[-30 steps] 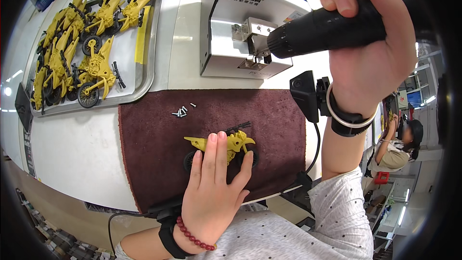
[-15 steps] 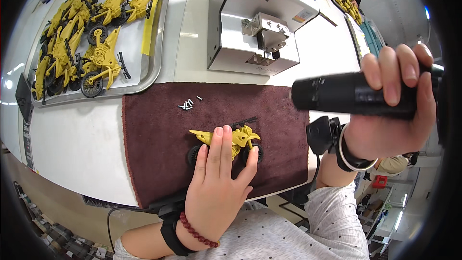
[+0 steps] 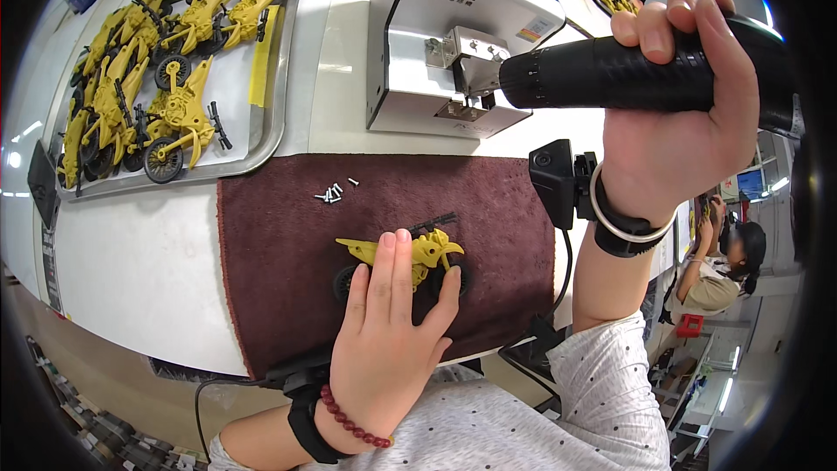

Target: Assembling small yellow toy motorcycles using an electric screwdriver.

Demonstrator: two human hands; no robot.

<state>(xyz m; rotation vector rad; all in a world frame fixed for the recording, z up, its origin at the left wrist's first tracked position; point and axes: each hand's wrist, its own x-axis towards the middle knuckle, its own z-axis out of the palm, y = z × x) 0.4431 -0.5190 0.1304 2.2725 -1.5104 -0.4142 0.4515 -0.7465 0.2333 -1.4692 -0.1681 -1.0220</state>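
Observation:
A yellow toy motorcycle (image 3: 429,250) with black wheels and handlebar lies on its side on the dark maroon cloth mat (image 3: 261,253). My left hand (image 3: 381,353) rests on it, fingers stretched out over the body and the thumb by one wheel. Raised at the right, my right hand (image 3: 680,144) is closed around a thick black electric screwdriver (image 3: 593,74). The driver's front end is at the metal block (image 3: 478,57) of a white screw feeder (image 3: 405,53); its bit cannot be made out. Several small silver screws (image 3: 332,193) lie loose on the mat beyond the toy.
A metal tray (image 3: 279,114) at the far left bears several yellow toy motorcycles (image 3: 183,114). The boxy feeder stands behind the mat. A black camera (image 3: 554,166) sits on my right wrist, its cable hanging down. Other people work at the far right and right.
My right hand has lifted the screwdriver up and slightly left, from above the mat's right side to the feeder's block. My left hand stays on the toy motorcycle.

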